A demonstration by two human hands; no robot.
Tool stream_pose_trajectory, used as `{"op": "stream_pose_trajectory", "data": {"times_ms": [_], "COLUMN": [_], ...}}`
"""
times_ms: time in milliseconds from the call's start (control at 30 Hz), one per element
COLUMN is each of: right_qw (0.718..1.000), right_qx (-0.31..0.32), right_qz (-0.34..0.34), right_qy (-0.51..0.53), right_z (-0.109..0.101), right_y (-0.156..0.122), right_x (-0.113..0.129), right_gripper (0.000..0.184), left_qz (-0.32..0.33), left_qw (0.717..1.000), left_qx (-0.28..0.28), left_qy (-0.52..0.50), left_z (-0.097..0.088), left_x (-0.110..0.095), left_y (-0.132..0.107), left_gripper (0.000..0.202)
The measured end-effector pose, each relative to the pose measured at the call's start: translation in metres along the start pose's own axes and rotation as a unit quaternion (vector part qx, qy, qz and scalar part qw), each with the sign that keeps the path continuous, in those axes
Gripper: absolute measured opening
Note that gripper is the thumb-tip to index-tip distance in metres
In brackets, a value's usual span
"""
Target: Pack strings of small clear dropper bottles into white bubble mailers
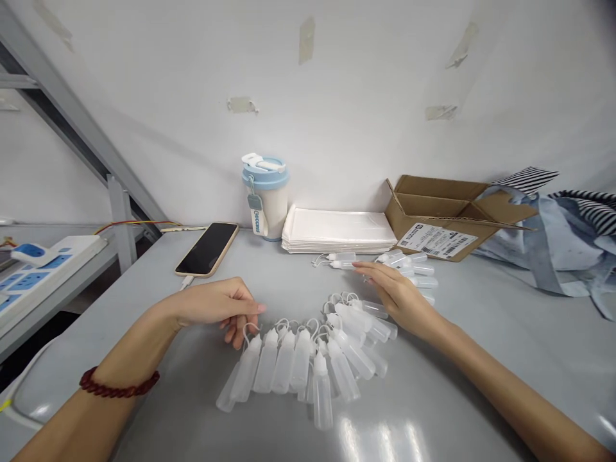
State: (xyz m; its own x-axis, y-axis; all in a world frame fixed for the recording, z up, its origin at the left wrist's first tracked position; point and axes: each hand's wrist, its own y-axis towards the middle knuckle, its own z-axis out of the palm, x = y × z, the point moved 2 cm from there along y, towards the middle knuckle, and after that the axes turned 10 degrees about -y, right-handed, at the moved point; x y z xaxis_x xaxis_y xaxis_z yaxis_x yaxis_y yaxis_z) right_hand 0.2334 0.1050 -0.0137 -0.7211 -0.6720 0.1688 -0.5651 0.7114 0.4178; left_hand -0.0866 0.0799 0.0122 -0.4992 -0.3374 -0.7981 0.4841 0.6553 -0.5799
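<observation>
Translucent white squeeze bottles (302,362) with thin looped cap straps lie in a curved, overlapping fan on the grey table. At the fan's left end is my left hand (226,308), its thumb stretched out and its fingers loosely curled beside the nearest strap; nothing shows in its grip. My right hand (402,296) lies palm down with fingers extended, between the fan's right end and a smaller scattered group of the same bottles (418,269). Its fingertips reach a bottle (342,264) near the back, and I cannot tell whether they touch it. The palm hides part of the scattered group.
Behind the bottles are a stack of white envelopes (339,231), an open cardboard box (433,224) and a blue-lidded cup (267,199). A phone (206,250) with a cable lies at left. A blue cloth bag (553,237) sits right; a power strip (43,269) is far left.
</observation>
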Motion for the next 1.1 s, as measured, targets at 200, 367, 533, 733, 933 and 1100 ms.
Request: {"op": "stream_pose_trajectory", "data": {"times_ms": [200, 367, 533, 733, 933, 1100], "right_qw": [1.0, 0.999, 0.998, 0.999, 0.998, 0.995], "right_qx": [0.017, 0.03, 0.038, 0.035, -0.007, -0.041], "right_qz": [-0.022, -0.043, -0.045, -0.041, -0.052, -0.051], "right_qy": [0.003, 0.001, -0.007, 0.003, 0.032, 0.077], "right_z": [-0.001, 0.004, 0.013, 0.013, -0.006, -0.029], "right_y": [0.019, 0.04, 0.044, 0.039, 0.036, 0.01], "right_x": [-0.001, -0.005, -0.008, -0.004, 0.018, 0.047], "right_gripper": [0.037, 0.029, 0.022, 0.022, 0.024, 0.028], "left_qz": [0.0, 0.023, 0.035, 0.07, 0.148, 0.208], "left_qw": [0.998, 0.993, 0.986, 0.978, 0.955, 0.931], "left_qx": [-0.057, -0.111, -0.161, -0.195, -0.255, -0.285], "left_qy": [0.018, 0.023, 0.01, 0.009, 0.039, 0.099], "left_z": [-0.001, -0.004, -0.005, 0.002, 0.02, 0.05], "left_x": [-0.005, -0.008, -0.01, -0.014, -0.024, -0.035], "left_y": [-0.004, -0.005, -0.004, 0.002, 0.004, -0.004], "left_gripper": [0.04, 0.04, 0.036, 0.034, 0.031, 0.033]}}
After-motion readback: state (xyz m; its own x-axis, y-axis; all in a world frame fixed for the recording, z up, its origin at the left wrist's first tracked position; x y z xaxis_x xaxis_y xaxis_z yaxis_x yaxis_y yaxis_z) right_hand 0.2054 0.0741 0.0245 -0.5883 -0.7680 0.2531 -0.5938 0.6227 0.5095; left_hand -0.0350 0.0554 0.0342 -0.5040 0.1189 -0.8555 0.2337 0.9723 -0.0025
